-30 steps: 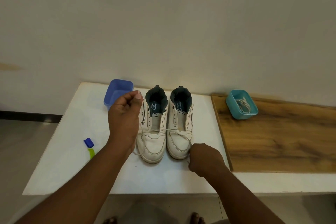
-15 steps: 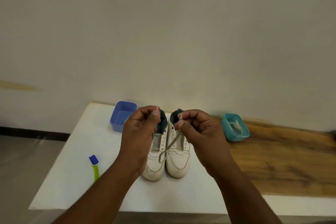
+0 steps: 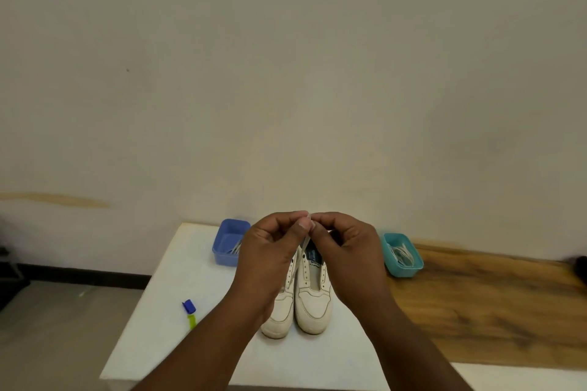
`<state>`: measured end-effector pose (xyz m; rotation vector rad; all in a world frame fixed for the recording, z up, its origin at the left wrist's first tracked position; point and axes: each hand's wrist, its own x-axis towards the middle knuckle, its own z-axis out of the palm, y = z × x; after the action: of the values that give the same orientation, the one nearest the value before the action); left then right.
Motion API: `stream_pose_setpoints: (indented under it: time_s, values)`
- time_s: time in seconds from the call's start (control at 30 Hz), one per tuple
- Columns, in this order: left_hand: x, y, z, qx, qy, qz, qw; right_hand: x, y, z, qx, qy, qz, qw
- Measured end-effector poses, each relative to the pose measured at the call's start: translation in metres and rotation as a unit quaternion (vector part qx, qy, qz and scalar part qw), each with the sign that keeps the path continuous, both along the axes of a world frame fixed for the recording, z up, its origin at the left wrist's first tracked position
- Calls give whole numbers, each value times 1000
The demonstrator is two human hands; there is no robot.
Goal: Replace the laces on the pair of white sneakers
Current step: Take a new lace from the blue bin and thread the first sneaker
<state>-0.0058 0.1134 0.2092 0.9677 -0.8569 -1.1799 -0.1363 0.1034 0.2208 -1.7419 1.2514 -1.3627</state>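
Lace [image 3: 305, 244] ends — pinched together by both hands [image 3: 309, 227] above the sneakers [image 3: 313, 298] — may slip, seemingly if the pinch loosens.

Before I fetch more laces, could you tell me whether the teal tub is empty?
Not empty: the teal tub holds pale coiled laces.

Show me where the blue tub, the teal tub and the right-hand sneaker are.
blue tub [image 3: 222, 252]: head view, front wall.
teal tub [image 3: 402, 270]: head view, front wall.
right-hand sneaker [image 3: 313, 306]: head view, toe cap.
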Motion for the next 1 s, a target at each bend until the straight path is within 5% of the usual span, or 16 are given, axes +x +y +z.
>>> stream_pose_setpoints:
  time_s: [0.43, 1.0]
  values:
    - [-16, 3, 12, 107, 92, -75, 987, -11, 4, 1, -80, 93, -39, 992]
    - [-7, -16, 6, 18, -82, -114, 990, -22, -18, 14, 35, -22, 46, 998]
